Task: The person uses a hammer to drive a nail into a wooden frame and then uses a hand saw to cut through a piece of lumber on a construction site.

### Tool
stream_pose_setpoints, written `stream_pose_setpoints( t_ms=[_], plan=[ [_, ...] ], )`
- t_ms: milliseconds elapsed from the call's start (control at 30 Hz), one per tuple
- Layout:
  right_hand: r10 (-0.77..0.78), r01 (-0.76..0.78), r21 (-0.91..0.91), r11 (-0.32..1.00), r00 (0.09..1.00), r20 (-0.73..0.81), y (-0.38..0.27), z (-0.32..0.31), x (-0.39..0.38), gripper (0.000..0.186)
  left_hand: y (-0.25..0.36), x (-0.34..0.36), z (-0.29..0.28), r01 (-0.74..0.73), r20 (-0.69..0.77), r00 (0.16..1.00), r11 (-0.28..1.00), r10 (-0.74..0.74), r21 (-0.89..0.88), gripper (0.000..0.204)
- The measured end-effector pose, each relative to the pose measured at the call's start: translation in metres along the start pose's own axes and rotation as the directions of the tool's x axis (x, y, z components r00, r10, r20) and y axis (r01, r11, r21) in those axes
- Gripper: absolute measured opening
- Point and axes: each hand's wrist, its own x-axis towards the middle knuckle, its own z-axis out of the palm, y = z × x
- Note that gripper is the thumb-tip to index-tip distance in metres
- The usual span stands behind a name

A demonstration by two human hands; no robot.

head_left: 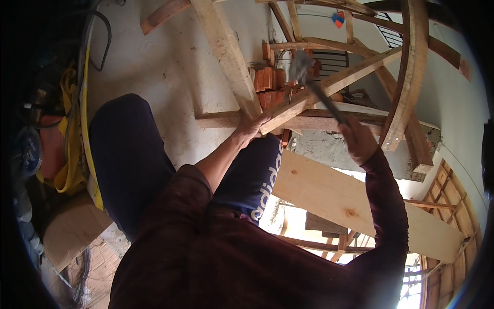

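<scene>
My right hand [357, 140] is closed round the dark handle of a hammer [325, 98]. The hammer's head is raised and blurred, above a slanting wooden batten [329, 86]. Something thin like a nail seems to stand up from that batten below the head, though it is too small to be sure. My left hand [250, 129] grips the batten's near end, where it meets an upright timber [226, 56] and a crosswise timber [221, 120]. Part of the left fingers is hidden behind the wood.
Curved timbers [411, 67] cross at the right. Red bricks [266, 80] are stacked behind the joint. A wide plank [355, 201] slopes below my right arm, beside a rough concrete ledge [324, 149]. Yellow straps [67, 139] and a cardboard piece [77, 226] lie at the left.
</scene>
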Motion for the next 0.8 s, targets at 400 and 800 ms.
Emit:
stream_pose_setpoints(
  t_ms=[400, 800],
  plan=[
    [0.281, -0.233, -0.247, 0.941, 0.942, 0.181, 0.002, 0.012, 0.001, 0.031, -0.006, 0.008, -0.009, 0.064, 0.052, 0.997, 0.997, -0.061, -0.052, 0.127],
    [-0.261, 0.188, -0.358, 0.915, 0.951, -0.166, 0.051, 0.040, -0.015, 0.031, 0.010, -0.016, 0.015, 0.089, 0.026, 0.996, 0.996, -0.089, -0.008, 0.101]
  ],
)
